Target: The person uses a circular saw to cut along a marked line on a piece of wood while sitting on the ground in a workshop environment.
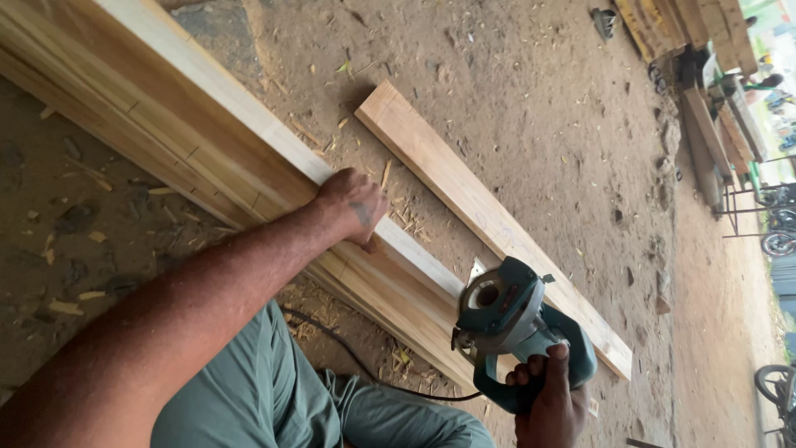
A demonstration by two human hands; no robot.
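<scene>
My left hand (pixel 355 206) presses down on the top edge of a stack of long wooden planks (pixel 191 133) that runs diagonally from the upper left toward the lower right. Its fingers curl over the pale top plank. My right hand (pixel 549 396) grips the handle of a teal handheld power saw (pixel 507 319), which sits at the stack's lower right end with its blade guard against the wood. A black cord (pixel 365 365) trails from the saw across the ground.
A single loose plank (pixel 481 207) lies on the dirt beside the stack. Wood chips litter the ground. More timber (pixel 705 99) is piled at the upper right, with parked motorbikes (pixel 779 224) beyond. My green-trousered leg (pixel 274 398) is at the bottom.
</scene>
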